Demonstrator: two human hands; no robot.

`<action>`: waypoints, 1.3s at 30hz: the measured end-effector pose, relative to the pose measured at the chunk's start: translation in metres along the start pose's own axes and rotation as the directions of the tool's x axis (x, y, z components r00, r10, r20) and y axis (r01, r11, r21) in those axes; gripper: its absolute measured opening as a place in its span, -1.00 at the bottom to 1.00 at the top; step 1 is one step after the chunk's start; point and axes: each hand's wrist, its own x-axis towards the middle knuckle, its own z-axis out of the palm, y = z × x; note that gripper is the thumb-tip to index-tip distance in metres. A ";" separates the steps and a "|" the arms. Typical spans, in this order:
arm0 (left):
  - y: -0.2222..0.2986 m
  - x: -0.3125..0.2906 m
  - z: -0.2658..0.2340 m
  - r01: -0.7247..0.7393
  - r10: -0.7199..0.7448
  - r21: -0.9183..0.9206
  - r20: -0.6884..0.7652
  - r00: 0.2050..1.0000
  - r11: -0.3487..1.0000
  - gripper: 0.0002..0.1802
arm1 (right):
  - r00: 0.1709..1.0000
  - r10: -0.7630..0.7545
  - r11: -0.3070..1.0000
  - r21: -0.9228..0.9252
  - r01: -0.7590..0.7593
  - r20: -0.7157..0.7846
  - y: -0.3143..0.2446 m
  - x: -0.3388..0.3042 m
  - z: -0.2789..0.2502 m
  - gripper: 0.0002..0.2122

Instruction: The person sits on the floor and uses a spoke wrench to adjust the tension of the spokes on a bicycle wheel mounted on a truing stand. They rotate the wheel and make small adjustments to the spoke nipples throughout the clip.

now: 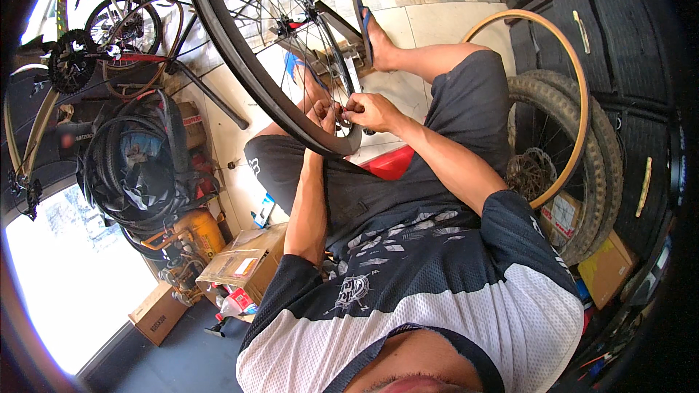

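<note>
A bicycle wheel with a deep black rim (244, 76) and thin dark spokes stands in front of me, held in a dark metal wheel stand (341, 28). Its hub (293, 25) has red parts. My left hand (325, 114) is closed at the near part of the wheel, inside the rim among the spokes. Right beside it, my right hand (370, 113) pinches with thumb and forefinger. The fingertips almost meet. Whatever small thing lies between them is mostly hidden; a speck of red shows there.
At right, a tan hoop-like rim (584, 94) and knobby-tyred wheels (601, 175) lean on dark drawers (633, 44). Bicycles (116, 51), coiled tyres (109, 167), an orange machine (196, 236) and a cardboard box (244, 262) stand at left. Something red (389, 164) lies below my hands.
</note>
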 end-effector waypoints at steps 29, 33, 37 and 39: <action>0.002 0.000 -0.017 0.128 -0.106 -0.161 0.138 0.985 0.979 -0.71 | 0.989 0.101 0.993 0.077 -0.093 -0.112 0.015 0.005 0.017 -0.75; 0.018 0.003 -0.007 0.108 -0.113 0.059 0.095 0.989 0.992 -0.74 | 0.988 0.072 0.994 0.094 -0.059 -0.140 0.026 0.005 0.017 -0.67; 0.002 0.002 -0.012 -0.019 0.021 -0.035 0.037 0.999 0.999 -0.83 | 0.992 -0.053 0.997 0.043 0.058 -0.113 -0.007 -0.006 0.012 -0.51; -0.001 0.004 -0.004 -0.109 0.108 -0.021 -0.009 0.994 0.994 -0.83 | 0.993 -0.045 0.998 -0.058 0.039 -0.105 -0.016 -0.008 0.012 -0.45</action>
